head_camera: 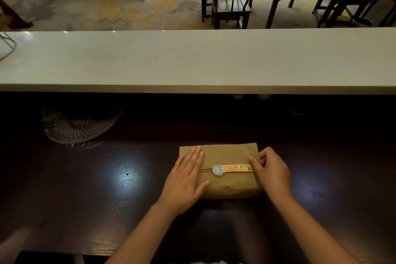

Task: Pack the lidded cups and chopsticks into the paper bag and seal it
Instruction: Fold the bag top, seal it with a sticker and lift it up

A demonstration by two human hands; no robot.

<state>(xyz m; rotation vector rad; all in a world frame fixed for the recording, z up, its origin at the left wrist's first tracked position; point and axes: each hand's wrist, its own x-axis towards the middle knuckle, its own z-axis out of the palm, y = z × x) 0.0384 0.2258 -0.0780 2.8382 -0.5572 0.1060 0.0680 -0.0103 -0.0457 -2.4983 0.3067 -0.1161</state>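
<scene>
- The paper bag (222, 180) lies flat on the dark wooden surface (107, 188), folded shut, near the front edge and a little right of centre.
- A round seal sticker (217, 170) sits mid-bag, with a printed label strip (236, 167) running from it toward the right edge.
- The left hand (185, 180) lies spread flat, palm down, on the bag's left part, fingers pointing away from the person.
- The right hand (271, 172) curls round the bag's right edge, fingertips pressing the end of the strip.
- A clear glass plate (81, 124) rests well apart at the back left.
- Bare surface lies open to both sides of the bag; a raised white ledge (192, 60) bounds the far side.
</scene>
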